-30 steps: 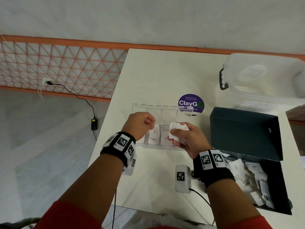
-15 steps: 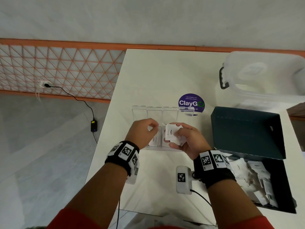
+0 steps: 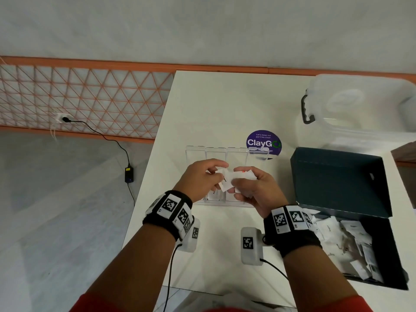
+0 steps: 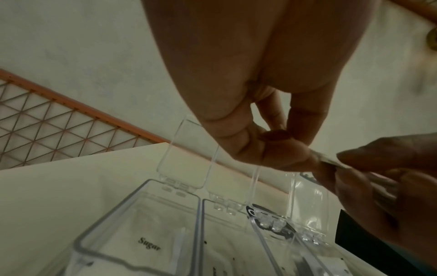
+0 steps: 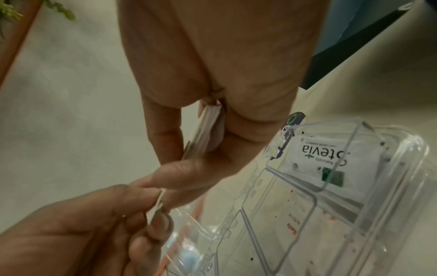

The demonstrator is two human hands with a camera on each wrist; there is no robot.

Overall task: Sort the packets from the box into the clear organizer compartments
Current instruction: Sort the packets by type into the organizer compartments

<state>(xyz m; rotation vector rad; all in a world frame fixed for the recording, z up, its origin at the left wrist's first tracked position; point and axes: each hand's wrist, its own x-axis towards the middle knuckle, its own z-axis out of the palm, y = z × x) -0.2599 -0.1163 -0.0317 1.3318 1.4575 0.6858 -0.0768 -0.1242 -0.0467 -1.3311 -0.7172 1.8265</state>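
**Passing one packet off the stack**

A pale worktop [image 3: 225, 104] stands against a grey wall with an orange lattice panel [image 3: 78, 97] to the left. Above the clear plastic organizer [image 3: 216, 154], whose compartment lids stand open, the left hand [image 3: 200, 179] pinches the edge of a single small white paper packet [image 3: 226, 184] between thumb and forefinger. In the left wrist view a packet marked "Sugar" [image 4: 149, 246] lies in a compartment below it.

Just right, the right hand [image 3: 254, 190] curls round a thin stack of white packets [image 5: 208, 128], pressed between thumb and fingers; both hands touch the packet being drawn off. Further right, the dark teal cardboard box [image 3: 342, 183] lies open with loose packets heaped inside.

The packets look light, thin and floppy, likely to slide off one another; a pinch at a sealed edge should separate one cleanly without tearing.
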